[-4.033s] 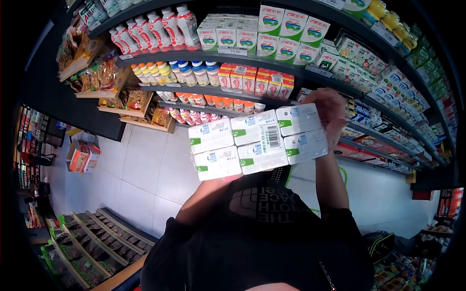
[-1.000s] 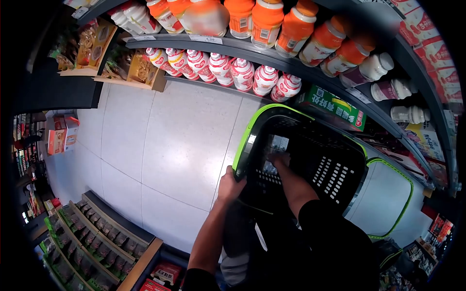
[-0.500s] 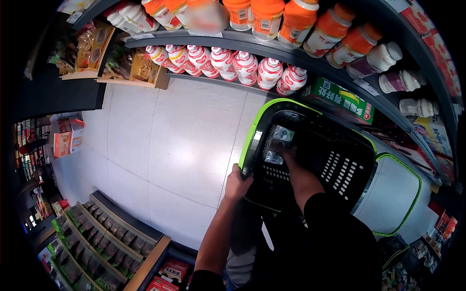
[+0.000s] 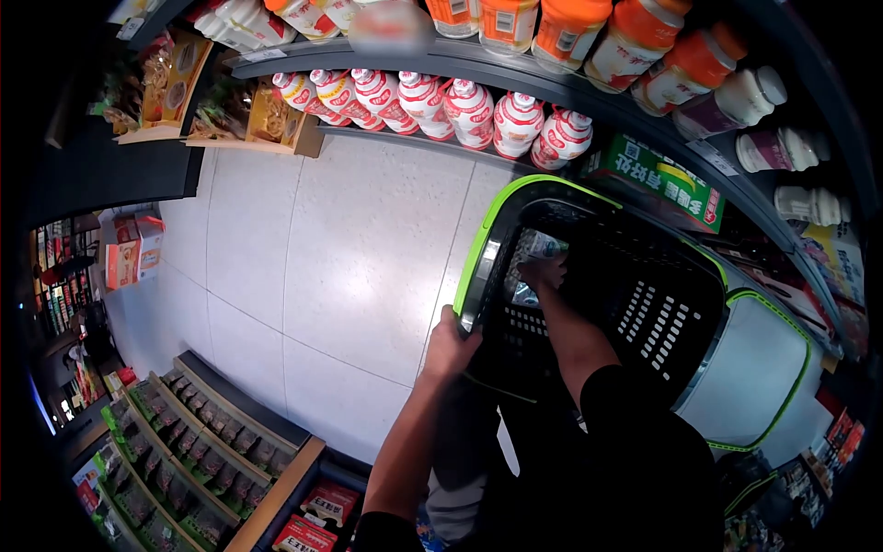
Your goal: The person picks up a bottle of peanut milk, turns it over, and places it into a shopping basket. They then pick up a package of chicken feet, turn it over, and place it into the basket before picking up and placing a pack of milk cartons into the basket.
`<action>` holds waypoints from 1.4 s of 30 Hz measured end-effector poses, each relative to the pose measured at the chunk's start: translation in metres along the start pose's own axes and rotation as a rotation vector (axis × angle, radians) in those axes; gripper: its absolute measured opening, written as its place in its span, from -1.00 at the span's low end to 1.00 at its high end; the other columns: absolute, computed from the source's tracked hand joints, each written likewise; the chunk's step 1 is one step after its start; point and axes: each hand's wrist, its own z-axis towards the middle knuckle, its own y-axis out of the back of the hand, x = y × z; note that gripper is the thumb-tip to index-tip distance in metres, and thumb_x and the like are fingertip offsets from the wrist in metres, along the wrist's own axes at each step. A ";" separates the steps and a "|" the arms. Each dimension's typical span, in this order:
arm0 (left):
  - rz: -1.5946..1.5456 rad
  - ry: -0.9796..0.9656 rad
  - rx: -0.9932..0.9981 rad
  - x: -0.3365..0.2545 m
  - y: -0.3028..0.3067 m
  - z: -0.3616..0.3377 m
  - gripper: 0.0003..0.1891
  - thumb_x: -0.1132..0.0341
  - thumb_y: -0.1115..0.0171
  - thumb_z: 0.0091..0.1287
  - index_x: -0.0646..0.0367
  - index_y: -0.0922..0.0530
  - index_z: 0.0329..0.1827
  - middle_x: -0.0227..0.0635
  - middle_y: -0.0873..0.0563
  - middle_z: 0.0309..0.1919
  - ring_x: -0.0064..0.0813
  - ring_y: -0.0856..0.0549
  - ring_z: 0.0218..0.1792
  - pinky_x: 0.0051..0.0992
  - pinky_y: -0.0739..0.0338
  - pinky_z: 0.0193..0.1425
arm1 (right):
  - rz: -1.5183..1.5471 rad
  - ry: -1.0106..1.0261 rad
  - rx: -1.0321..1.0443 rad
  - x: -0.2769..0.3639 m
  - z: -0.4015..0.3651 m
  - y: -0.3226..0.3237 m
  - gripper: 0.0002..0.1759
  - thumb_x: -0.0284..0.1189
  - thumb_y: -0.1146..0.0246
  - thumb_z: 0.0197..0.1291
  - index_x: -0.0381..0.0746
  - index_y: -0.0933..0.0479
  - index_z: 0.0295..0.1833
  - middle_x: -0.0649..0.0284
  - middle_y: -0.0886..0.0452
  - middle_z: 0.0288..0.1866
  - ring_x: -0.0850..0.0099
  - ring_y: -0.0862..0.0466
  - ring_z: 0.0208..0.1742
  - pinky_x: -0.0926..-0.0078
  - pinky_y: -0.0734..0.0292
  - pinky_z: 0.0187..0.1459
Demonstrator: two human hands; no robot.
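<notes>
My left hand (image 4: 451, 342) is wrapped around the lime-green rim of a black shopping basket (image 4: 475, 262). Inside the basket, my right hand (image 4: 544, 272) is closed over a shiny, clear plastic packet (image 4: 525, 294) near the left wall. The packet's contents are too dark to name, and my hand covers its middle. Rows of slots show in the basket's wall and floor.
Red-and-white bottles (image 4: 469, 115) line the lower shelf ahead, with orange-capped jars (image 4: 566, 32) above. A green carton (image 4: 658, 179) stands beside the basket. Packet racks (image 4: 189, 442) are at lower left, a cardboard box (image 4: 133, 250) at far left, and a second green-edged basket (image 4: 750, 368) at right.
My right hand has risen slightly and shows more clearly over the packet. My left hand keeps its hold on the rim. The view has shifted a little.
</notes>
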 end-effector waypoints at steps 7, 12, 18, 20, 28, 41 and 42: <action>0.004 0.081 0.025 -0.008 0.000 0.001 -0.59 0.28 -0.32 0.14 0.27 -0.31 -0.10 0.16 -0.66 -0.39 0.18 -0.67 -0.27 -0.09 -0.54 -0.23 | 0.423 0.570 0.319 -0.057 0.050 0.005 0.16 -0.19 -0.59 -0.31 -0.23 -0.08 0.41 -0.03 -0.57 0.06 0.12 -0.60 0.05 0.20 -0.56 0.07; 0.011 0.092 0.016 -0.009 0.001 -0.004 -0.56 0.23 -0.35 0.16 0.26 -0.32 -0.08 0.11 -0.66 -0.36 0.10 -0.69 -0.27 -0.14 -0.55 -0.22 | 0.434 0.381 0.473 -0.093 0.101 -0.028 -0.30 -0.23 -0.44 -0.05 -0.21 -0.42 0.24 0.10 -0.66 -0.07 0.25 -0.63 -0.02 0.23 -0.57 0.01; 0.117 0.043 -0.071 -0.013 -0.009 -0.017 -0.30 0.21 -0.33 0.18 0.18 -0.18 0.31 0.14 -0.50 0.07 0.16 -0.60 -0.01 -0.06 -0.54 0.01 | -0.255 0.462 0.162 -0.122 0.061 0.009 -0.54 -0.20 -0.17 0.15 -0.17 -0.57 0.12 0.01 -0.61 0.11 0.01 -0.61 0.08 0.13 -0.56 0.06; 0.133 0.115 -0.077 -0.030 -0.006 -0.029 -0.16 0.19 -0.34 0.17 0.14 -0.06 0.46 0.13 -0.38 0.22 0.17 -0.55 0.08 -0.06 -0.52 0.11 | -0.295 0.349 0.278 -0.129 0.025 0.044 -0.54 -0.25 -0.15 0.12 -0.19 -0.56 0.14 0.00 -0.62 0.10 0.05 -0.62 0.10 0.14 -0.54 0.11; 0.127 0.220 0.019 -0.047 0.043 -0.119 0.02 0.19 -0.36 0.11 0.22 0.13 0.53 0.20 -0.20 0.34 0.15 -0.40 0.27 -0.15 -0.40 0.32 | -0.355 0.540 0.291 -0.169 -0.139 0.243 -0.63 -0.28 -0.13 0.13 -0.14 -0.63 0.01 0.00 -0.65 0.00 0.02 -0.65 0.00 0.15 -0.55 0.04; -0.255 0.303 0.268 -0.131 0.191 -0.130 -0.48 0.24 -0.21 0.28 0.17 -0.36 0.30 -0.19 -0.66 -0.25 -0.32 -0.72 -0.42 -0.32 -0.67 -0.48 | 0.057 0.545 0.184 -0.264 -0.298 0.434 -0.80 -0.31 -0.26 0.20 -0.19 -0.60 -0.17 0.24 -0.71 -0.30 0.37 -0.72 -0.41 0.40 -0.63 -0.47; -0.306 0.317 0.309 -0.140 0.199 -0.126 -0.52 0.22 -0.20 0.30 0.18 -0.41 0.26 -0.18 -0.67 -0.24 -0.33 -0.72 -0.42 -0.33 -0.68 -0.47 | 0.229 0.375 0.236 -0.265 -0.316 0.438 -0.80 -0.32 -0.26 0.21 -0.20 -0.61 -0.16 0.24 -0.71 -0.31 0.39 -0.72 -0.43 0.42 -0.62 -0.50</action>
